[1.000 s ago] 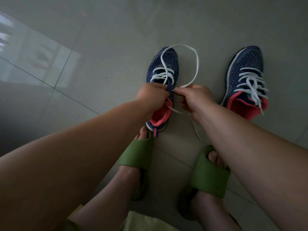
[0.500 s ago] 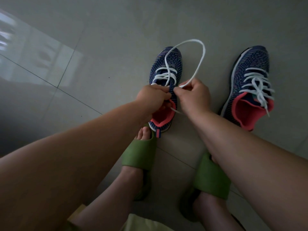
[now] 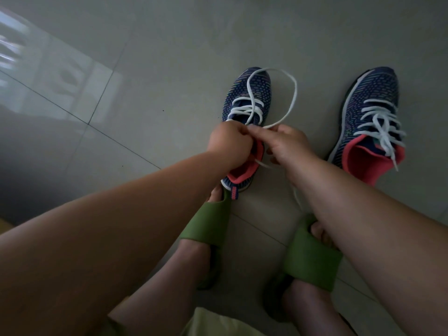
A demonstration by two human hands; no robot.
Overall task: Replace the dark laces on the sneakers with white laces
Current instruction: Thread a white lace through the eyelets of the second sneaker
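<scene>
**Both hands pinch a white lace over the near sneaker**

2 navy knit sneakers with coral linings stand on the grey tiled floor (image 3: 169,57), toes pointing away from the person. The left sneaker (image 3: 252,93) sits just beyond the person's feet; the right sneaker (image 3: 368,112) stands well apart from it, off to the right.

The left hand (image 3: 229,144) is curled over the middle of the left sneaker, covering its tongue area, with fingertips drawn together at the lace. The right hand (image 3: 287,144) meets it fingertip to fingertip, thumb and forefinger pinching the same white lace (image 3: 294,93). From that shared pinch the lace rises in 1 wide loop that arcs out past the toe of the left sneaker and comes back down across the lower crossings, which are already threaded in white. A loose end of lace trails below the right hand, across the coral collar and down onto the floor beside the right forearm.

The right sneaker is laced in white (image 3: 380,124) up to its collar, with loose ends lying over the coral lining; neither hand touches it.

Nearer the camera, both feet wear green slides (image 3: 208,224), the left one touching the heel tab of the left sneaker.
</scene>
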